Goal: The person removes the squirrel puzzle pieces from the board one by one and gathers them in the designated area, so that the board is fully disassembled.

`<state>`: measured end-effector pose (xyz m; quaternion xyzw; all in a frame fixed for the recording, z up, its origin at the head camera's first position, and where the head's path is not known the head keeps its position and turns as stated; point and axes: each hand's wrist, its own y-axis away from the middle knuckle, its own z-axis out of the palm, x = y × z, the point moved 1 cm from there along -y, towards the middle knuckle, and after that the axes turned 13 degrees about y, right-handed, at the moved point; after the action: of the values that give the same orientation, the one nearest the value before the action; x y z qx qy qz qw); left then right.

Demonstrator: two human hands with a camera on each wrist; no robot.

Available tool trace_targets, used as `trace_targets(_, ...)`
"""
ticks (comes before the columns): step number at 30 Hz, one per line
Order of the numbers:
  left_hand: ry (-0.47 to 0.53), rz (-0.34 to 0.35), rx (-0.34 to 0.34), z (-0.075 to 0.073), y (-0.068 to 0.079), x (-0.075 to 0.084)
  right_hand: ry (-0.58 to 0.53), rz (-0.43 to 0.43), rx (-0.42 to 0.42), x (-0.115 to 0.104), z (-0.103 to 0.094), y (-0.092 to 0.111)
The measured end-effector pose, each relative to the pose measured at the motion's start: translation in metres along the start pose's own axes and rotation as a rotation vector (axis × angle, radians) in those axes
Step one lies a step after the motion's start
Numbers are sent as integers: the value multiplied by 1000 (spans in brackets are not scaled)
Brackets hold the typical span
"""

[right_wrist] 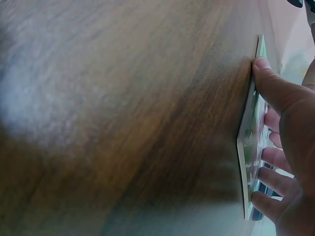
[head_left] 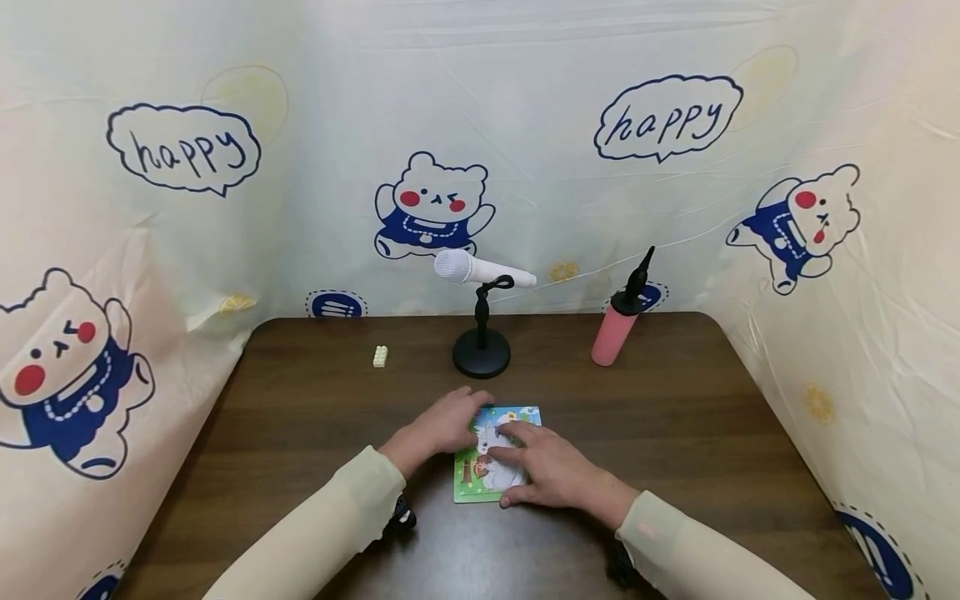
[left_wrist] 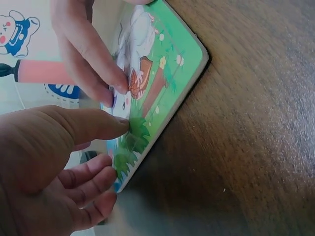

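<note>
A thin rectangular picture board showing a pale cartoon animal on green grass (head_left: 483, 483) is lying flat on the dark brown wood-grain table (head_left: 690, 417), just on the near side of the black round-based microphone stand (head_left: 482, 354). Left of centre before that stand, the left hand (head_left: 448, 423) is covering the board's left edge, its thumb pointing over the printed face and its other visible fingers bending loosely beside the edge; whether it is gripping, I cannot tell. Right of centre before the stand, the right hand (head_left: 553, 471) is slanting inward, palm down, with fingers spreading apart across the picture and thumb resting by the near edge. The stand is holding a white microphone (head_left: 483, 269); a pink cylinder with a black nozzle (head_left: 617, 329) is standing to its right, and a small cream studded block (head_left: 380, 357) is lying to its left.
</note>
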<state>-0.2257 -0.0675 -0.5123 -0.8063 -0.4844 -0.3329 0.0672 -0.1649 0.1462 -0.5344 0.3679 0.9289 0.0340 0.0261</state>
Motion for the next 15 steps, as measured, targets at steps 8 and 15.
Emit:
trace_targets(8,-96,-25,-56,3,1,5,5,-5,2,0,-3,0)
trace_targets(15,-51,-20,-66,2,-1,4,2,-10,3,0,-3,0)
